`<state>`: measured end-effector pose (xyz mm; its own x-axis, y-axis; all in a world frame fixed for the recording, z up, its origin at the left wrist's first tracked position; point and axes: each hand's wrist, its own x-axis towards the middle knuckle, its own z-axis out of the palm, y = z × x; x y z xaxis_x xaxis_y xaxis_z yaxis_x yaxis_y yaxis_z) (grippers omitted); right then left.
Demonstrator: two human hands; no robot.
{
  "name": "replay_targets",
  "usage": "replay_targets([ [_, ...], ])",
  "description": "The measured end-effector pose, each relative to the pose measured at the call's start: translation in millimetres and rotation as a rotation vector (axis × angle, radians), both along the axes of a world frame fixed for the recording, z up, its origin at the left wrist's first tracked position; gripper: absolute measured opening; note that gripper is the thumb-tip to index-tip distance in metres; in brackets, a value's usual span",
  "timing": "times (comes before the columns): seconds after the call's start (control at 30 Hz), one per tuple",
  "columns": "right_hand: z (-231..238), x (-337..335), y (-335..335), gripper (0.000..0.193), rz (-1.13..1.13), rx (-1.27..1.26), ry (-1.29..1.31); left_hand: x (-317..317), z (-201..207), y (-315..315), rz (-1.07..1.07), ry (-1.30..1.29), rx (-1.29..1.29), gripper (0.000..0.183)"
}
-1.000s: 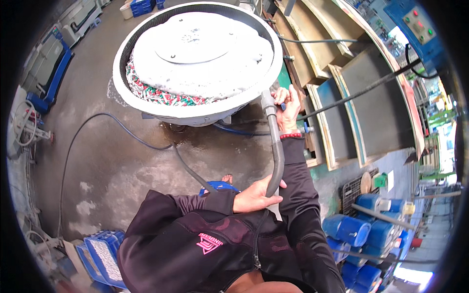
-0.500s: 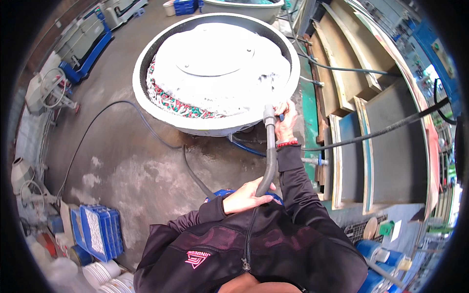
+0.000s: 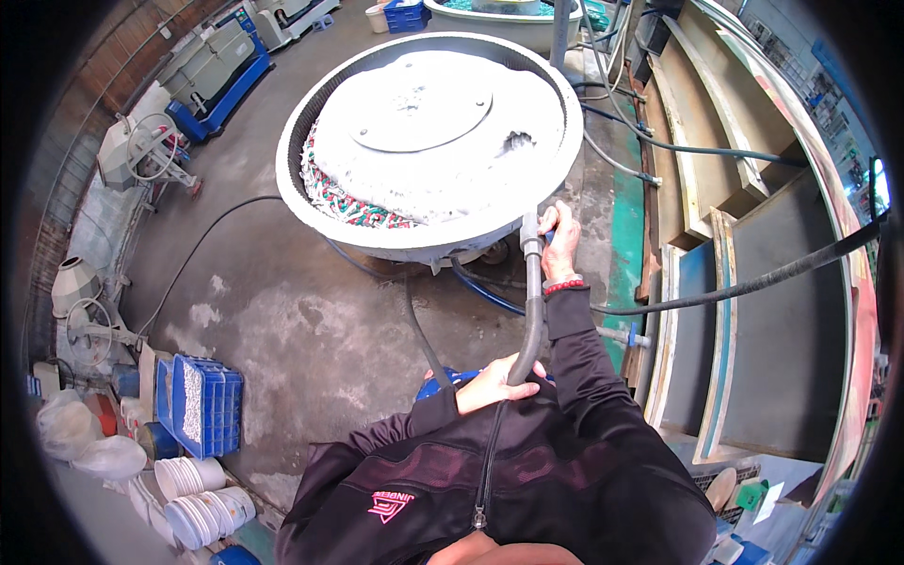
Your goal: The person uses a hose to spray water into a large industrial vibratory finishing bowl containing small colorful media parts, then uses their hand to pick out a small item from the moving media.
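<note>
In front of me a round white tub with a dark ribbed inner wall holds white foam. Small red, green and white pieces show along its left inside. A flat round cover with bolts sits in the middle, and a dark hollow breaks the foam at right. My left hand is wrapped round a grey hose close to my body. At the tub's near right rim, my right hand has its fingers curled at the blue handle of the hose's valve.
Wooden-edged sloping bins stand at right, with a black hose crossing them. Another hose trails over the floor at left. A blue crate and white buckets sit lower left. A second tub stands behind.
The whole view has shifted, so the tub and hands sit slightly farther right. The dark hollow in the foam shows more plainly. Both hands keep their hold on the hose and valve.
</note>
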<state>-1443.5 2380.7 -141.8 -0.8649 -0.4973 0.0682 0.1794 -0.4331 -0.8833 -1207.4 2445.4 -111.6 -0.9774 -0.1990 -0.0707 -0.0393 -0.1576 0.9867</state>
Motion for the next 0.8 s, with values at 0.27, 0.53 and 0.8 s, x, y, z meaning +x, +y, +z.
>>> replay_targets([
  [0.27, 27, -14, 19, 0.04, 0.071, -0.149, 0.055, -15, 2, 32, 0.024, -0.078, 0.051, 0.025],
  [0.53, 1, -29, 53, 0.041, -0.047, -0.087, -0.043, -26, -15, 49, 0.02, -0.131, -0.045, 0.023],
  [0.8, 32, -55, 66, 0.042, -0.06, -0.136, 0.059, -50, 3, 58, -0.018, -0.141, -0.011, 0.023],
])
